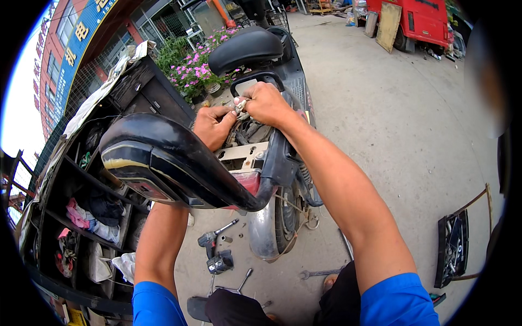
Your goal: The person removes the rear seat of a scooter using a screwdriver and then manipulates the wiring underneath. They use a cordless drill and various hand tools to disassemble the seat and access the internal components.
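Both hands meet over the open rear compartment [247, 142] of a scooter whose seat [163, 163] is tipped up toward the person. Between them sits a small pale connector [240, 105] with wires trailing down into the compartment.

The right hand [266, 103] comes in from above and to the right. Its grip is closed, with thumb and fingertips pinched on the upper end of the connector. The left hand [213, 126] lies just below and to the left of that grip, its fingers curled shut around the lower end, or around the wires leaving it; which of the two is hidden by the fingers. The connector's long axis seems to run on a slant from the left grip up to the right one, though it is too small to be sure. Both grips touch it, and neither is nearer than the other.

Beyond the right grip stands the black backrest [244, 50]. Well below both grips, on the concrete floor, lie a cordless drill [216, 247], a wrench [318, 273] and, far to the right, a tray of tools [452, 250].
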Demonstrator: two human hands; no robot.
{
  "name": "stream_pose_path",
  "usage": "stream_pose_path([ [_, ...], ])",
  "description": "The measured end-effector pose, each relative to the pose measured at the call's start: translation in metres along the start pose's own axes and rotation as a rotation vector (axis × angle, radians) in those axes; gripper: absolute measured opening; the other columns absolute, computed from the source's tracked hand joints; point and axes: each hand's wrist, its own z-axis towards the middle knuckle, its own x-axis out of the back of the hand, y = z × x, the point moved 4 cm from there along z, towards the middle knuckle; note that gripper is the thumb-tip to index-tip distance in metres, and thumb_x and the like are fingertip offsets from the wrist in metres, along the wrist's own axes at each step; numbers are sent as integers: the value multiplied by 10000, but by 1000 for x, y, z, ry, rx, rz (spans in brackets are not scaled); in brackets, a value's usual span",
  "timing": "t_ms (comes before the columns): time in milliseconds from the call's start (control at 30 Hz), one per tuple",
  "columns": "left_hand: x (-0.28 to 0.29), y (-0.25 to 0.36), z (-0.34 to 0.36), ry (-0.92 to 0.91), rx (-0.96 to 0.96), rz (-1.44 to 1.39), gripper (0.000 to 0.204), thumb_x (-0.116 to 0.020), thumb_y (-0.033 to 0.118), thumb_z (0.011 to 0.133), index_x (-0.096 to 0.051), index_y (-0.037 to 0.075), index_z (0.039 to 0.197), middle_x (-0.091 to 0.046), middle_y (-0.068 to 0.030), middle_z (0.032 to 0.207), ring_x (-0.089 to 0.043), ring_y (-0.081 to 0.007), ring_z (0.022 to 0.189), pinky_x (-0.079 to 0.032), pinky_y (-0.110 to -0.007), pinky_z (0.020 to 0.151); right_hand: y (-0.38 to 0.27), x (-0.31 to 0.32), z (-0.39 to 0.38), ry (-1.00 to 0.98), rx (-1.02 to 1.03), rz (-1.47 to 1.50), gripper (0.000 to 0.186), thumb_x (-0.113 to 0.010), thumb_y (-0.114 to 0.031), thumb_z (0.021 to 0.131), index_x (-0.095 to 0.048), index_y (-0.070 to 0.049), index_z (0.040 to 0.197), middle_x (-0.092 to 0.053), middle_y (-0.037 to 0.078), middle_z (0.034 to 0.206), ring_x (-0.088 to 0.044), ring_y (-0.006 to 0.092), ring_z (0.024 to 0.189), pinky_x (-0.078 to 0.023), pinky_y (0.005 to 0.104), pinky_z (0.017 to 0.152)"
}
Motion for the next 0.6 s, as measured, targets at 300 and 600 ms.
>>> stream_pose_path([
  [300,6,0,-1,10,44,86,243,-624,132,940,-686,-85,851,-528,12,571,-461,-48,561,-373,-286,500,-1,-5,0,28,71,-48,303,-700,-302,870,-722,-6,811,-635,265,765,-620,435,708,-473,482,642],
  [600,4,0,1,38,-50,164,249,-622,127,935,-676,-83,813,-520,14,559,-449,-46,527,-362,-280,481,-2,-5,-2,25,66,-69,286,-696,-297,874,-726,-17,823,-638,264,785,-620,443,733,-475,481,653],
])
